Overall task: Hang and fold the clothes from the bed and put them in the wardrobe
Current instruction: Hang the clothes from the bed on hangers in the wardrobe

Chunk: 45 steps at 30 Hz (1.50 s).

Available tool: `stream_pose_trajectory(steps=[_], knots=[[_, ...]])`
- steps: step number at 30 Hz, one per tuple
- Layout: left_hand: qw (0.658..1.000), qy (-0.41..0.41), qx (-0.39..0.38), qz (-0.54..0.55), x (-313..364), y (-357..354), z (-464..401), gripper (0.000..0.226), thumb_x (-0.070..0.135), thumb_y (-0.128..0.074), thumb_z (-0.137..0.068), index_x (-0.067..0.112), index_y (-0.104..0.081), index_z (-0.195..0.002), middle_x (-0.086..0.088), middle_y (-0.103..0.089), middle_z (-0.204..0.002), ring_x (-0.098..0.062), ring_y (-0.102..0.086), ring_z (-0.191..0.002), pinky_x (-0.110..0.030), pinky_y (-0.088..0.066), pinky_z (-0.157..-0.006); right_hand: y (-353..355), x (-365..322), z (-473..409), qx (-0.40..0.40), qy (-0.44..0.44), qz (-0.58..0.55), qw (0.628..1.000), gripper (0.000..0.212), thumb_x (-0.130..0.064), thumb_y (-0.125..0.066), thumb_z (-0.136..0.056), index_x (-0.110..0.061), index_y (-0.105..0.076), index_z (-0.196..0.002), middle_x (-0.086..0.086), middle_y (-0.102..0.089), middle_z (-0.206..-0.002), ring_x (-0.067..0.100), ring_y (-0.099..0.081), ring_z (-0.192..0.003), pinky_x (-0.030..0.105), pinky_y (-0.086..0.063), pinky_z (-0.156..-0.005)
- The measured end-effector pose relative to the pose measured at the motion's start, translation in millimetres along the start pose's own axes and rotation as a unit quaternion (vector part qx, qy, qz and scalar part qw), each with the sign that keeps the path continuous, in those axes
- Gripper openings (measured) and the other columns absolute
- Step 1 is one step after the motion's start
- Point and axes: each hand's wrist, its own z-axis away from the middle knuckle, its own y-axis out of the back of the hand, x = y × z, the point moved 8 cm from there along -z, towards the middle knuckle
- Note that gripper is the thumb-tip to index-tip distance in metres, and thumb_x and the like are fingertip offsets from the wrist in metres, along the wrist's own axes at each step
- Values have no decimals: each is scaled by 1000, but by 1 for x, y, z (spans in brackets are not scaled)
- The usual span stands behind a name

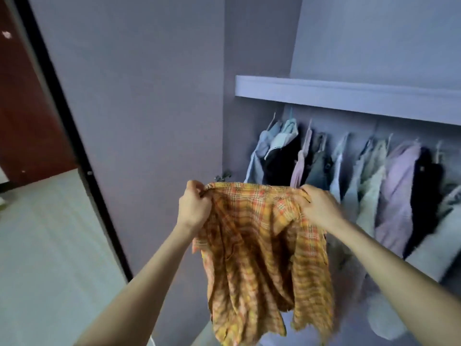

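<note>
An orange and yellow plaid shirt (259, 253) hangs in the air in front of the open wardrobe (249, 58). My left hand (193, 206) grips its top edge on the left. My right hand (316, 208) grips the top edge on the right. The cloth droops between and below both hands. No hanger shows in the shirt. The bed is out of view.
Several garments (374, 181) hang on hangers in a row under a pale shelf (349, 96) inside the wardrobe. The open wardrobe door (137, 108) stands on the left. Beyond it lie a light floor (37, 245) and a reddish-brown door (27, 116).
</note>
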Motion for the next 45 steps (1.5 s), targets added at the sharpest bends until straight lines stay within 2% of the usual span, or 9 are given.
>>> stream_pose_trajectory(steps=[6, 10, 14, 19, 22, 30, 37, 42, 45], knots=[[961, -122, -247, 33, 56, -104, -18, 47, 24, -57, -94, 14, -42, -136, -3, -57, -121, -15, -54, -109, -15, -37, -85, 26, 33, -5, 29, -108, -155, 982, 20, -25, -55, -94, -5, -56, -89, 2, -51, -69, 15, -49, -62, 28, -33, -54], [907, -142, -388, 86, 82, -164, 0, 69, 24, -70, -84, 11, -34, -141, 8, -57, -112, -7, -55, -106, -9, -42, -86, 35, 37, -1, 57, -124, -241, 961, 16, -17, -60, -91, -7, -69, -82, 8, -64, -74, 20, -58, -69, 30, -43, -66], [859, -206, -464, 61, 89, -214, 30, 92, 38, -83, -67, 19, -32, -141, 2, -55, -128, -11, -52, -118, -32, -41, -105, 35, 61, 16, 62, -219, -341, 912, 30, -16, -70, -84, -3, -67, -111, 8, -70, -104, 15, -65, -94, 27, -51, -88], [882, -261, -387, 67, 110, -244, 47, 34, 28, -74, -80, 16, -60, -108, 3, -67, -90, -11, -63, -83, -27, -50, -78, 50, 87, 37, 65, -233, -380, 893, 30, -9, -68, -84, 1, -65, -112, 1, -67, -96, -1, -61, -76, 5, -48, -67], [883, -252, -381, 105, 118, -257, 47, 8, 23, -69, -85, 19, -62, -84, -5, -68, -75, -21, -63, -70, -38, -52, -69, 65, 106, 44, 103, -212, -378, 895, 20, -11, -63, -89, -4, -70, -106, 0, -70, -96, 2, -64, -84, 12, -48, -82], [880, -248, -376, 150, 175, -305, 40, 9, 25, -69, -85, 22, -61, -88, -21, -69, -80, -31, -64, -68, -43, -53, -65, 120, 263, 74, 258, -339, -54, 903, 23, 3, -44, -86, -14, -60, -81, 12, -59, -83, 31, -54, -85, 26, -37, -68], [878, -261, -357, 182, 209, -351, 38, 15, 18, -68, -84, 27, -58, -78, 8, -61, -57, -1, -51, -43, -12, -38, -45, 152, 353, 39, 257, -398, 96, 875, 45, -27, -37, -96, 8, -49, -121, 29, -52, -122, 43, -46, -117, 47, -39, -96], [892, -253, -339, 162, 205, -366, 24, 11, 20, -70, -84, 27, -61, -82, 4, -69, -72, -8, -65, -65, -22, -53, -62, 122, 355, -9, 104, -365, 66, 923, 46, -14, -49, -91, -5, -33, -134, 24, -55, -124, 43, -53, -113, 44, -43, -89], [898, -248, -330, 149, 195, -367, 17, 9, 24, -71, -83, 24, -63, -86, -16, -68, -72, -37, -64, -68, -47, -55, -63, 105, 333, -37, 94, -288, 62, 951, 53, -1, -49, -87, -5, -33, -137, 23, -56, -123, 40, -56, -110, 40, -46, -86]])
